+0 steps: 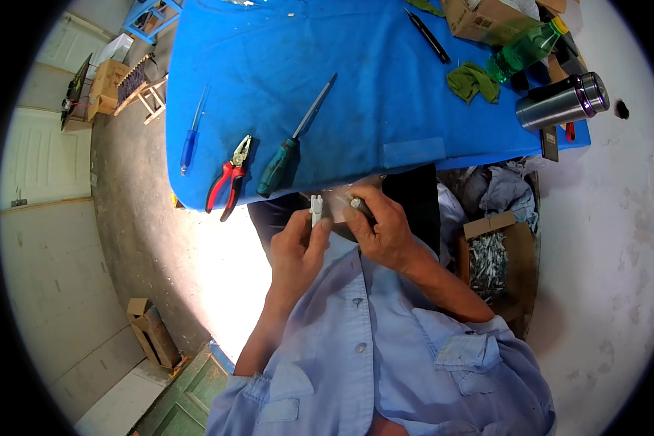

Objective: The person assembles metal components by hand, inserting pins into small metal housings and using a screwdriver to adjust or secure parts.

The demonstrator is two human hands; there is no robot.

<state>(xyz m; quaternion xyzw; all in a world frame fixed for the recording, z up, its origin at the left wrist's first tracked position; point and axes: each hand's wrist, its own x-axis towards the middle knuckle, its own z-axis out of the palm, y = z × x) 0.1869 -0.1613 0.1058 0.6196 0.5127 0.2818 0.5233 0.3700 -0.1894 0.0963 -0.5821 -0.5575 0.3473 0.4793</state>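
My left hand (296, 247) is closed, pinching a small pale grey, block-like part (316, 209) between thumb and fingers. My right hand (386, 231) is closed around a short, grey, cylinder-shaped piece (360, 207), whose end sticks out past the thumb. Both hands are in front of my body, just below the near edge of the blue-covered table (356, 94), and a little apart. Something shiny and see-through (337, 205) lies between them, too unclear to name. Pliers with red and black handles (229, 182) and a green-handled screwdriver (279, 166) lie nearest on the table.
A blue-handled screwdriver (189, 149) lies at the table's left. Toward the right are a black pen-like tool (427, 35), a green cloth (472, 81), a green bottle (525, 52) and a steel flask (559, 103). A carton of metallic pieces (488, 265) stands below, to my right.
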